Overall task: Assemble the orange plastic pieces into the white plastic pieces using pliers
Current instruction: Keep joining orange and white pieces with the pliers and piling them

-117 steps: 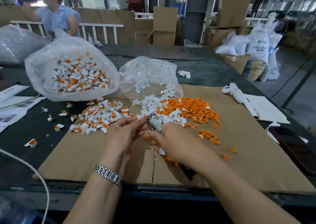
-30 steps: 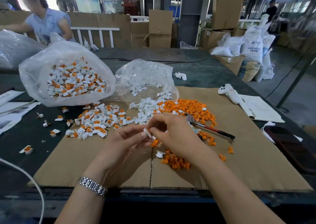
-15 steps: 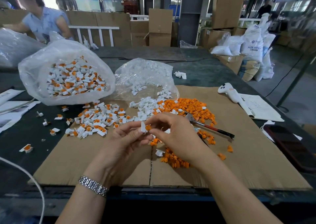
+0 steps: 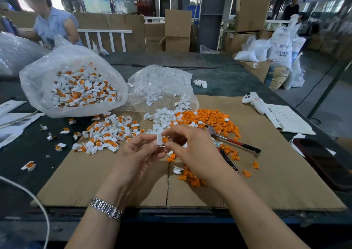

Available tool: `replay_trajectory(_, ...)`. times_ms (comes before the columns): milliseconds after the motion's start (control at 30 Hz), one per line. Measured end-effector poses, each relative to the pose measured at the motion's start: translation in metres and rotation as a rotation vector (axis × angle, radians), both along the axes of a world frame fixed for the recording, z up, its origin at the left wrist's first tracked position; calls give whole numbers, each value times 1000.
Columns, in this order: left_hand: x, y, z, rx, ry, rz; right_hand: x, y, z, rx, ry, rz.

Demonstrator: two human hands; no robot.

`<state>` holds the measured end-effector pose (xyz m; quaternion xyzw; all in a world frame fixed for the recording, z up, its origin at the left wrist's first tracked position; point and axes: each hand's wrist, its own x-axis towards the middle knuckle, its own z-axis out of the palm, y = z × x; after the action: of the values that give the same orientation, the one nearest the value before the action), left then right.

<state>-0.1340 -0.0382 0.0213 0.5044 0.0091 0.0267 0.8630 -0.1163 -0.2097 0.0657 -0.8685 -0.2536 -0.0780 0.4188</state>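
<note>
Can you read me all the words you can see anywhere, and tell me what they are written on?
"ABS RESIN": on the white sack standing on the floor to the right of the table; the first letters are partly blurred, so this is a best reading.
Logo and small line under it on the same sack: too small to read.
Printed sheet on the right of the table: too blurred to read.
Papers at the left edge: too blurred to read.

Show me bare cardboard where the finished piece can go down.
Bare: the cardboard near-left, below the assembled pieces, and its right part between pliers and phone. Crowded: the middle, around the orange pile.
</note>
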Motion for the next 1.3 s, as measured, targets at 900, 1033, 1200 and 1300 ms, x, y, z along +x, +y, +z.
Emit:
replay_trajectory(900,6,5,-10,168,109,67,6,-3,-15,-182,-68,-80)
replay_trajectory(1033,6,3,-10,122,148,84,35,-38,-20,-449,28,-409)
replay_trajectory(1200,6,2,-12,71,192,97,60,-65,-31,-789,275,-538)
replay_trajectory(1300,7,1,-12,94,212,111,66,-68,-34,-814,284,-516)
